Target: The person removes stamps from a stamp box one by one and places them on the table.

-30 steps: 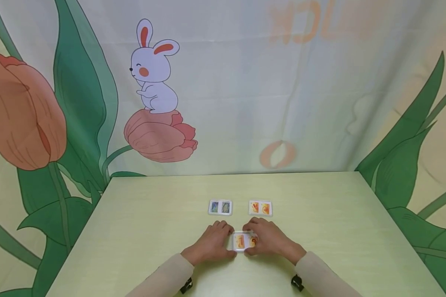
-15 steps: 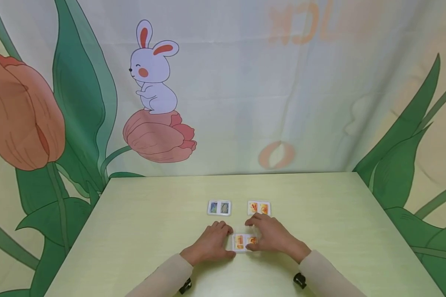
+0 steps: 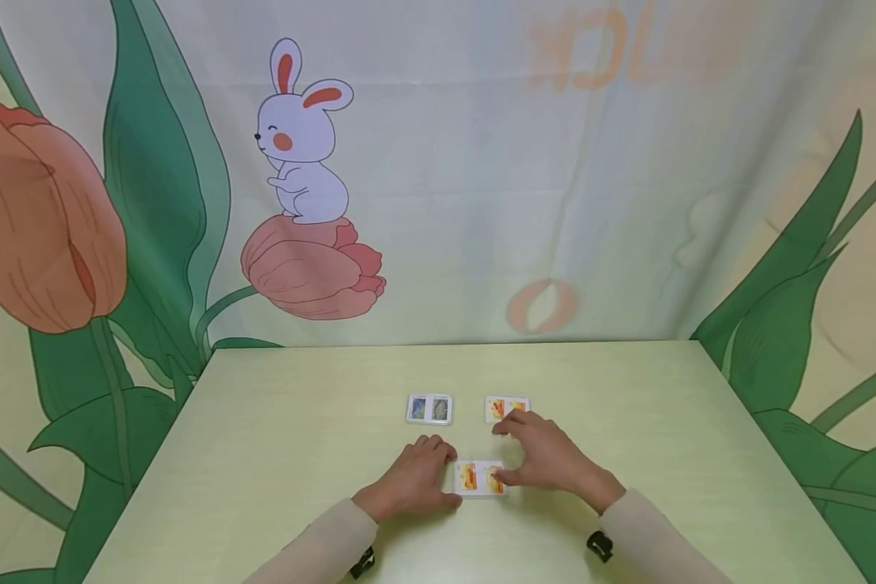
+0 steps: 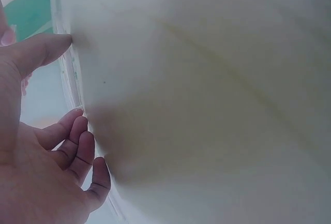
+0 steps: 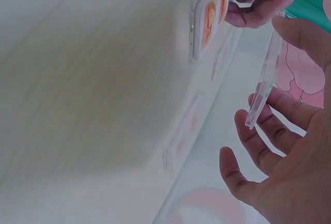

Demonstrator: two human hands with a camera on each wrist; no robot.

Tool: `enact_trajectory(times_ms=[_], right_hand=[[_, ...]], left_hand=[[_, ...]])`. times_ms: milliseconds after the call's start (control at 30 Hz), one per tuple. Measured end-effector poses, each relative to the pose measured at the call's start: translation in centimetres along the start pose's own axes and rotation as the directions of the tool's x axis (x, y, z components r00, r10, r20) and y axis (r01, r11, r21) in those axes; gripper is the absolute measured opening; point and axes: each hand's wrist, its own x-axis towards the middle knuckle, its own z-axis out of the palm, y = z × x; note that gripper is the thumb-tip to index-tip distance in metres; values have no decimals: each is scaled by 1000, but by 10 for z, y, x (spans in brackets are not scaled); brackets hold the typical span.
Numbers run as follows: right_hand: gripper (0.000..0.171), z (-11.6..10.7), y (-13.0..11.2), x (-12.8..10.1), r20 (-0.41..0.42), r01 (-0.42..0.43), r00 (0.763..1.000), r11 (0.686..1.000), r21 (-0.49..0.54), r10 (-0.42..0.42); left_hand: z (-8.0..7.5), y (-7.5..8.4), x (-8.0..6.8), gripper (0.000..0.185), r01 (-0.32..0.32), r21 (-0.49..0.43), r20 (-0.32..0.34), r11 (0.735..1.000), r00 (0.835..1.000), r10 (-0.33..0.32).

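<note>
On the pale surface (image 3: 292,454), the left hand (image 3: 418,480) and right hand (image 3: 551,457) flank a picture-card case (image 3: 469,477) toward six o'clock, the left gripping its nine-o'clock end, the right pinching what looks like a clear plastic lid (image 5: 269,66).

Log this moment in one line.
left hand: holding left end of front case; right hand: holding clear panel; left rear case: untouched

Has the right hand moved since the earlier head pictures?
Yes, up and right in view: the right hand now partly covers the far orange card case, which has stayed put.
</note>
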Motion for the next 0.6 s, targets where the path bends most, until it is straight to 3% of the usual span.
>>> enact_trajectory(times_ms=[600], right_hand=[[62, -17, 24, -16, -43, -62, 997, 998, -24, 61]], left_hand=[[1, 1, 1, 61, 18, -3, 11, 1000, 1000, -18]])
